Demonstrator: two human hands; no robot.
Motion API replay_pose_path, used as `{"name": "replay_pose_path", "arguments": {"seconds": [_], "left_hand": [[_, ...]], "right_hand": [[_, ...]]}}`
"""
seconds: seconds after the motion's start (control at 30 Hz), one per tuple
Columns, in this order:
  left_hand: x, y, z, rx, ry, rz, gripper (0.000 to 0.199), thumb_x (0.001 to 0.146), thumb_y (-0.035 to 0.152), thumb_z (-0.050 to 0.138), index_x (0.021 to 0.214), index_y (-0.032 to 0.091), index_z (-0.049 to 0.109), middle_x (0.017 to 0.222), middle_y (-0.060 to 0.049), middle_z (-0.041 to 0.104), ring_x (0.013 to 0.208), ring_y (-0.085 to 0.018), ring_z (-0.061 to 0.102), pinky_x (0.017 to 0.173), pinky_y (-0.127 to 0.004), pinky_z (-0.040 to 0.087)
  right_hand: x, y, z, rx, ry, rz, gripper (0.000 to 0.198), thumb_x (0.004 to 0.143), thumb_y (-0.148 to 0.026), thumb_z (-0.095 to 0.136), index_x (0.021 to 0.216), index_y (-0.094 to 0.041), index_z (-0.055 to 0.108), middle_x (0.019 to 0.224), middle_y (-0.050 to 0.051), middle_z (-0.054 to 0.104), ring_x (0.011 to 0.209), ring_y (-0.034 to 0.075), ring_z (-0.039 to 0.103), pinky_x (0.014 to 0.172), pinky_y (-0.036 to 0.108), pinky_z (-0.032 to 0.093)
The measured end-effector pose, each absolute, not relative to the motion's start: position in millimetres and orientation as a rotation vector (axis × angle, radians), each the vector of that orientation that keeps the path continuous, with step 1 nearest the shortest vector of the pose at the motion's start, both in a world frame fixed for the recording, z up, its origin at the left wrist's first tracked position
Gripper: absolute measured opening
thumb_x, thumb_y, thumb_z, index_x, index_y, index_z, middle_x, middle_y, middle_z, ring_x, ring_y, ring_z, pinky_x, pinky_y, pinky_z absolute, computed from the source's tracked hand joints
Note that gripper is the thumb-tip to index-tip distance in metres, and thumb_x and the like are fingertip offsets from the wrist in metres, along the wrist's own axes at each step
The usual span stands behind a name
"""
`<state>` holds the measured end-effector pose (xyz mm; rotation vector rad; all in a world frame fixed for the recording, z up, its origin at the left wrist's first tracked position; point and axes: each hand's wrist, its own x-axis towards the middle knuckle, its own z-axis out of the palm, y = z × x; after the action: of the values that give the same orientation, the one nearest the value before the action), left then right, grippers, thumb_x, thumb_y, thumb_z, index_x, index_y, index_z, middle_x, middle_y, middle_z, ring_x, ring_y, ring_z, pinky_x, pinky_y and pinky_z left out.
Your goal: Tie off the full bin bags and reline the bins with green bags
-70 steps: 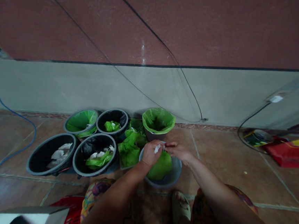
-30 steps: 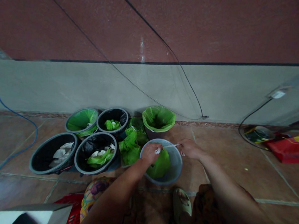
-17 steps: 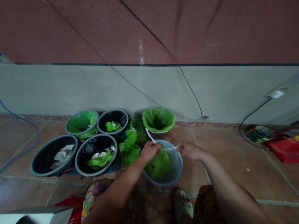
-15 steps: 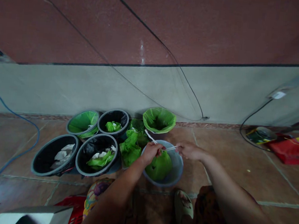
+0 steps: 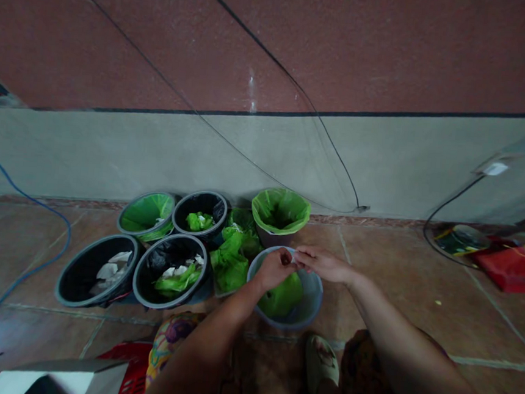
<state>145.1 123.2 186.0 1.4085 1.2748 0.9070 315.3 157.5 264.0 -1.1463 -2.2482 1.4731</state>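
Over a pale bucket [image 5: 312, 299] my two hands meet. My left hand [image 5: 275, 270] is closed, its fingers pinched on a thin white strip that is now mostly hidden. Fingertips of my right hand [image 5: 323, 265] touch those of the left and look pressed together on the same strip, though its end is hard to see. Inside the bucket, just beneath the hands, lies a green plastic bag [image 5: 285, 298]; its top is covered by my left hand.
Behind the bucket stands a bin [image 5: 281, 211] lined with green plastic. Crumpled green bags [image 5: 229, 266] and several dark bins [image 5: 170, 302] holding waste are on the left. A blue hose [image 5: 22, 283], a red crate [image 5: 135, 364] and a red item [image 5: 511, 268] flank the floor. A cable [image 5: 339, 161] hangs along the wall.
My hands have come together, the right moving left and slightly up. The white strip, stretched between and above the hands before, is now largely out of sight.
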Motion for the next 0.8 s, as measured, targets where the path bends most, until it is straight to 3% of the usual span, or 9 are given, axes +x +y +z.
{"name": "replay_pose_path", "arguments": {"seconds": [0.13,0.2,0.37,0.5,0.63,0.7,0.8], "left_hand": [[142.6,123.4,191.0,1.502,1.337,0.889,0.018,0.080,0.024,0.068,0.095,0.018,0.062,0.073,0.004,0.064,0.065,-0.011,0.056,0.063,-0.022,0.043],[141.9,122.3,195.0,1.630,1.289,0.830,0.011,0.087,0.024,0.058,0.092,0.018,0.066,0.080,0.000,0.069,0.072,-0.013,0.061,0.072,-0.024,0.048],[143.8,117.1,199.8,1.890,1.282,0.674,0.028,0.094,0.025,0.045,0.092,0.015,0.071,0.094,-0.008,0.074,0.088,-0.019,0.066,0.087,-0.031,0.050],[144.4,119.8,194.1,1.719,1.300,0.687,0.038,0.098,0.032,0.039,0.090,0.015,0.072,0.076,-0.004,0.070,0.073,-0.016,0.063,0.075,-0.027,0.050],[141.0,126.6,187.4,1.430,1.311,0.757,0.043,0.098,0.040,0.041,0.078,0.015,0.071,0.054,0.002,0.054,0.052,-0.011,0.049,0.057,-0.023,0.042],[139.3,128.4,187.6,1.316,1.303,0.803,0.041,0.095,0.040,0.047,0.069,0.015,0.067,0.052,0.003,0.052,0.051,-0.010,0.046,0.055,-0.023,0.039],[138.0,129.0,191.9,1.121,1.264,0.872,0.029,0.086,0.034,0.062,0.063,0.015,0.064,0.056,0.002,0.057,0.054,-0.010,0.051,0.059,-0.023,0.042]], "right_hand": [[313.3,156.5,266.9,-1.116,-2.293,1.380,0.052,0.089,-0.067,0.042,0.070,-0.020,0.053,0.064,-0.001,0.051,0.061,0.013,0.050,0.058,0.026,0.041],[312.1,155.5,267.9,-1.110,-2.304,1.374,0.053,0.089,-0.068,0.041,0.069,-0.020,0.052,0.064,0.000,0.051,0.061,0.013,0.049,0.058,0.026,0.041],[306.8,154.2,269.3,-1.139,-2.226,1.383,0.057,0.088,-0.072,0.041,0.069,-0.020,0.053,0.063,0.000,0.053,0.060,0.013,0.049,0.056,0.025,0.041],[305.9,156.8,265.0,-1.252,-1.971,1.418,0.056,0.090,-0.071,0.041,0.085,-0.018,0.059,0.065,0.000,0.057,0.056,0.012,0.052,0.050,0.023,0.041],[308.8,157.5,250.0,-1.435,-1.912,1.505,0.049,0.096,-0.060,0.038,0.106,-0.018,0.063,0.080,0.004,0.067,0.053,0.011,0.056,0.043,0.021,0.039],[309.8,157.0,243.2,-1.472,-2.071,1.449,0.038,0.095,-0.050,0.045,0.103,-0.019,0.066,0.084,0.004,0.070,0.056,0.012,0.059,0.046,0.021,0.040],[310.1,157.1,241.9,-1.528,-2.310,1.080,0.024,0.090,-0.034,0.054,0.092,-0.018,0.072,0.082,0.005,0.071,0.069,0.014,0.061,0.057,0.022,0.041]]}}
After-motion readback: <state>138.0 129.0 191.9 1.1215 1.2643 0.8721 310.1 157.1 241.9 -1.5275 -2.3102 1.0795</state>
